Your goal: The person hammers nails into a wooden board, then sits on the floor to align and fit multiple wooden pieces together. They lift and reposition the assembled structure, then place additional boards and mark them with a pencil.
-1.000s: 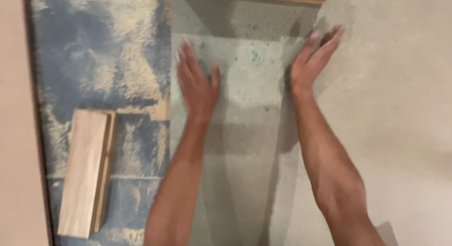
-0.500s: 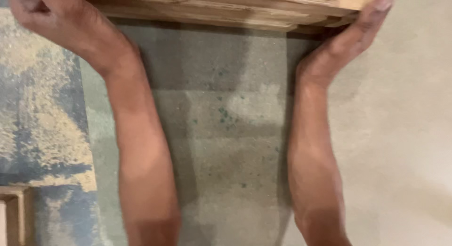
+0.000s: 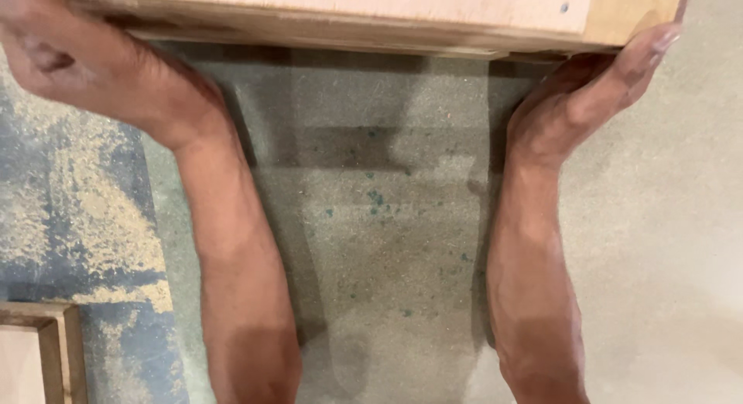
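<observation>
Gripping a wooden box (image 3: 371,17) at both ends, the person has it at the top of view, over a dusty grey-green sheet (image 3: 402,241) spread on the floor. Left hand (image 3: 70,56) sits at the box's left corner, knuckles up, fingers tucked under the edge & hidden, so can't tell how wide they're spread. Right hand (image 3: 588,94) is flat against the right corner, palm in, fingertips reaching up the side, pressed on rather than curled round. Looks like the carry/position step: box braced betw. both palms, arms stretched fwd. Whether it's clear of the floor or resting, can't say. Next move prob. needs even pressure from both sides & a level hold, or one corner drops. Small wooden frame (image 3: 39,350) lies bottom-left on blue sawdust-covered floor (image 3: 70,210), well apart from the box.
</observation>
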